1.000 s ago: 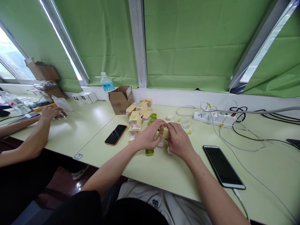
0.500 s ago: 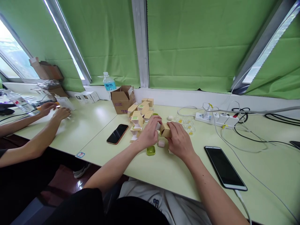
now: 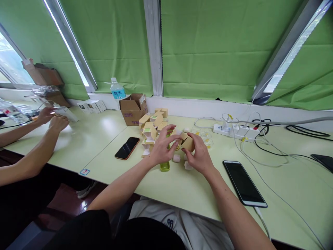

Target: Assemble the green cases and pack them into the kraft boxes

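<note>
My right hand (image 3: pixel 201 154) grips a small tan cardboard box (image 3: pixel 189 143) from its right side, fingers behind and thumb in front. At the box's left edge, the thumb and index finger of my left hand (image 3: pixel 162 147) close on a flap, while its other fingers are lifted. Just below lie small pale pinkish blocks (image 3: pixel 176 158), and a green tray-like case (image 3: pixel 164 166) sits under my left wrist. Left of my hands is a pile of opened small boxes (image 3: pixel 149 131). Clear plastic pieces with yellow parts (image 3: pixel 207 140) lie behind my right hand.
A black phone (image 3: pixel 127 148) lies to the left, a white-edged phone (image 3: pixel 244 182) on a cable to the right. Behind stand a brown carton (image 3: pixel 133 109), a water bottle (image 3: pixel 117 89) and a power strip (image 3: pixel 235 132). A co-worker's hands (image 3: pixel 56 121) handle a white box.
The small box has turned in my right hand, and my left fingers have spread and come to its edge. The co-worker's white box has tipped lower. The view has shifted slightly.
</note>
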Action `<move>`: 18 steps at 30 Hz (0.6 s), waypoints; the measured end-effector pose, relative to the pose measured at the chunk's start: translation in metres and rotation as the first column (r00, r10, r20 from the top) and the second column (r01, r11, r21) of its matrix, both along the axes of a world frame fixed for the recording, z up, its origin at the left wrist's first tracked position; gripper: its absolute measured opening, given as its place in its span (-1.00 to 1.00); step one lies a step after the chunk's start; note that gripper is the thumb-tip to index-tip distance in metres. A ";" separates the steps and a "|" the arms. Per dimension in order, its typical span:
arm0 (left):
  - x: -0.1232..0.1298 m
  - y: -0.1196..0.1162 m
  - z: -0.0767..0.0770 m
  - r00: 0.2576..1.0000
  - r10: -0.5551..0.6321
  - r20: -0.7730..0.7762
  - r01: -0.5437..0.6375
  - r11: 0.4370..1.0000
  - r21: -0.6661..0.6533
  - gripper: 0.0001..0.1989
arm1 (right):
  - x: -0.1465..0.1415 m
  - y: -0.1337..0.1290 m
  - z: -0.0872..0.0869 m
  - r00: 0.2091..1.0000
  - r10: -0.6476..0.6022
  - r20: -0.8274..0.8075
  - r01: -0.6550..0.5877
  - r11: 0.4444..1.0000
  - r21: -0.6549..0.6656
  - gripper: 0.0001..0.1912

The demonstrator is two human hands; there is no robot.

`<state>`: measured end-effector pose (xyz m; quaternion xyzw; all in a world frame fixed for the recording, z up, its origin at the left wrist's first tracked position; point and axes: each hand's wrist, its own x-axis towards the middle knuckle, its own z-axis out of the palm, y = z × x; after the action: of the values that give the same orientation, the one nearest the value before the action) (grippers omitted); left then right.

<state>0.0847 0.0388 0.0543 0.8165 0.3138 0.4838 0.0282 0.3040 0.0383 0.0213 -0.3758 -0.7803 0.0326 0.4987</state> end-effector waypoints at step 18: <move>0.002 0.007 -0.012 0.989 0.131 0.073 -0.130 0.991 -0.023 -0.64 | 0.000 -0.002 0.002 0.998 -0.019 0.064 0.014 0.997 0.078 -0.31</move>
<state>0.0872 0.0458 0.0421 0.7755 0.3696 0.5116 0.0157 0.3042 0.0363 0.0228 -0.3636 -0.7934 -0.0140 0.4879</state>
